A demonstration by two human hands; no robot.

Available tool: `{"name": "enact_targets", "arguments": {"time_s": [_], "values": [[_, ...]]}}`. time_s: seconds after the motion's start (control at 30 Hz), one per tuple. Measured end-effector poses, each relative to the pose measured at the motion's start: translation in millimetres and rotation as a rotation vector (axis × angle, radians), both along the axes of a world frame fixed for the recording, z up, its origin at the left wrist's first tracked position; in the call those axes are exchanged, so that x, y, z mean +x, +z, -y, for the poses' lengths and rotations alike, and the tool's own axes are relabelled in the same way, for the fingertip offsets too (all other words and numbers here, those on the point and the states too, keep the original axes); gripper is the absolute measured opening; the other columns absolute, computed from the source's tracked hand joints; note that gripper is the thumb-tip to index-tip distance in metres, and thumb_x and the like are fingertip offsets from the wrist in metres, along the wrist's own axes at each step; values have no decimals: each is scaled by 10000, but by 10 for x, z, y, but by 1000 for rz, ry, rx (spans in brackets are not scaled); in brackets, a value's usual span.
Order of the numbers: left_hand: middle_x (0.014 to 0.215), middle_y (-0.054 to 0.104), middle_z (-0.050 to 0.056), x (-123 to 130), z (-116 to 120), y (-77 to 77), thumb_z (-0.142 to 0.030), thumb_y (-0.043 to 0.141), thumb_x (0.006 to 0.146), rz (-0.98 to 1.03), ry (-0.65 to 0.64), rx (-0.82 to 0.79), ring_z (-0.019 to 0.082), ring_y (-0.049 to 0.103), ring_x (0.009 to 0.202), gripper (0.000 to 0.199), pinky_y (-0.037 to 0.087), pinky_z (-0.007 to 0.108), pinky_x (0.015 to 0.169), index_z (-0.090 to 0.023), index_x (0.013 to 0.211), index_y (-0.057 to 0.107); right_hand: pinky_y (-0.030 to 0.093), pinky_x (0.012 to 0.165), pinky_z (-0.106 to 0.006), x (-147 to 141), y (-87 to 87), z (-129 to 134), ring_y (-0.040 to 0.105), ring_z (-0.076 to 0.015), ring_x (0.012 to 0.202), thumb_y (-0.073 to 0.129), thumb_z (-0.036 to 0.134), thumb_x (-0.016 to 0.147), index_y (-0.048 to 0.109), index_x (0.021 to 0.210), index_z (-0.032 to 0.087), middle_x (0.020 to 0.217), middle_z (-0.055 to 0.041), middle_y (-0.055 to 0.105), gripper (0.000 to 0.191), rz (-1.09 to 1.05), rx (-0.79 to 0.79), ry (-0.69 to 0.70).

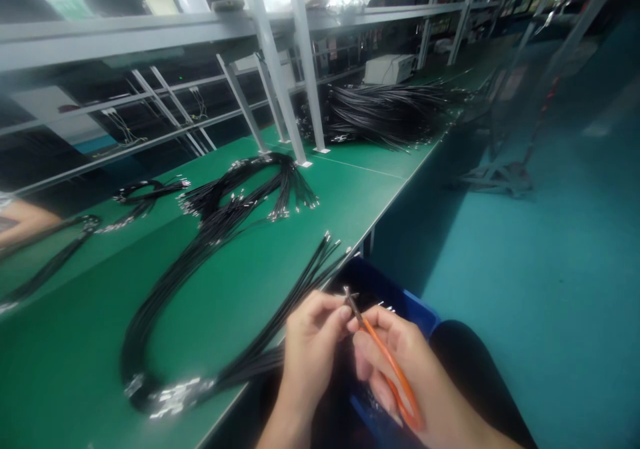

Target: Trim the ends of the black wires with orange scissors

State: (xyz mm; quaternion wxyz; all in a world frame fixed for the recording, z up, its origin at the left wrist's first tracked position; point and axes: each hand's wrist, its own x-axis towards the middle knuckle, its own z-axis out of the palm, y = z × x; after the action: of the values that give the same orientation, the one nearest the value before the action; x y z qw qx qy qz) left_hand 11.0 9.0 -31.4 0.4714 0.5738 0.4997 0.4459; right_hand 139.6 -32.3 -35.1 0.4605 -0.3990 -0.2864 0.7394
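Observation:
Orange-handled pliers lie in my right hand, its fingers wrapped round the grips. Their narrow dark jaws point up and left, right at the fingertips of my left hand. Thumb and forefinger of that hand are pinched together on something small at the jaws, too small to make out. A thick bundle of black cables with silvery ends curves over the green table; one end of it passes behind my left hand. Below both hands is a blue bin, partly hidden, with some cable ends showing in it.
More cable bundles lie at the left, near another person's arm. A large heap of black cables fills the far end, before a pale box. Shelf posts stand on the table. A metal stand is on the floor.

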Motion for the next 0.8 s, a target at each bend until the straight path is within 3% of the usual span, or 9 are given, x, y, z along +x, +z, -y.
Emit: {"name": "enact_targets", "arguments": {"time_s": [0.17,0.33,0.5,0.8], "values": [[734,614,10,-3,-7,-53,-257,652,797,4,-10,-3,139,590,677,88,460,222,601,-178,766,675,212,266,-133,35,-9,26,350,-24,265,609,425,817,526,876,193,532,59,555,253,-15,-32,-13],[734,608,1,-4,-18,-94,-244,649,794,-34,66,53,126,572,657,67,452,220,595,-182,773,665,247,295,-128,50,0,27,349,-13,274,670,405,750,524,842,174,510,55,560,288,156,-25,32],[735,615,-3,9,-7,-125,-217,637,796,-70,51,91,133,586,684,66,459,239,652,-186,740,654,270,292,-137,25,36,-33,355,-22,273,654,365,745,531,835,166,502,60,558,251,266,-52,26],[719,613,-3,7,-6,-139,-228,624,805,-130,49,124,146,586,691,88,451,249,656,-188,729,645,236,274,-145,13,-12,-31,374,-34,259,613,445,785,526,852,178,515,58,567,289,193,-36,19]]}}
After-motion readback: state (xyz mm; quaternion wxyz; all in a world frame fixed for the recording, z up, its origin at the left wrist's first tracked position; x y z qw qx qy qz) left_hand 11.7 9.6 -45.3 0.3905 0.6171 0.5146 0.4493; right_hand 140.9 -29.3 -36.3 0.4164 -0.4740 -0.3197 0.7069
